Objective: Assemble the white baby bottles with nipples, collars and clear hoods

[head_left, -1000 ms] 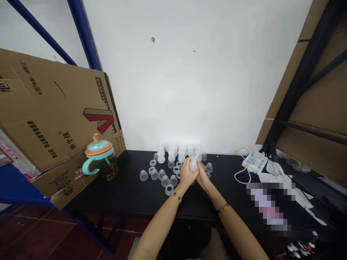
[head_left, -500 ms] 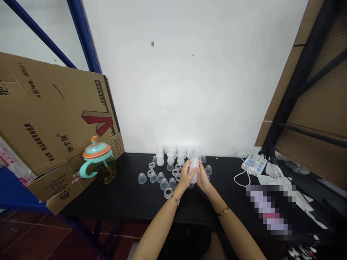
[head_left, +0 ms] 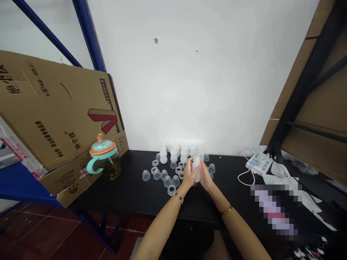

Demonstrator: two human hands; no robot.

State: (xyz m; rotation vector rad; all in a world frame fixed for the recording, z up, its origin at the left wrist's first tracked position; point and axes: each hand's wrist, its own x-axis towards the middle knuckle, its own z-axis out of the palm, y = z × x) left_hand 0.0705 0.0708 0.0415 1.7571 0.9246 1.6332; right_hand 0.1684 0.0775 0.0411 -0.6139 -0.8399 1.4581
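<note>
A white baby bottle [head_left: 196, 169] stands nearly upright between my two hands over the black table, with a clear top whose details are too small to tell. My left hand [head_left: 190, 174] is closed round its left side, thumb across the front. From the right, my right hand [head_left: 206, 177] grips the same bottle. Behind it, several white bottles [head_left: 163, 155] are lined up by the wall. Left of my hands lie several clear dome caps [head_left: 146, 175] and translucent rings [head_left: 171, 190]. Another clear cap [head_left: 211, 168] sits just right of my right hand.
A teal-lidded glass jug [head_left: 105, 160] stands at the table's left, beside a large cardboard box [head_left: 65, 108]. On the right are a white power strip [head_left: 258, 163] with cables and some white paper strips [head_left: 284, 177]. The white wall [head_left: 179, 90] bounds the back.
The view has shifted slightly, so the scene sits a little further right. Both hands keep hold of the bottle, and the clear dome around its top shows less distinctly now.
</note>
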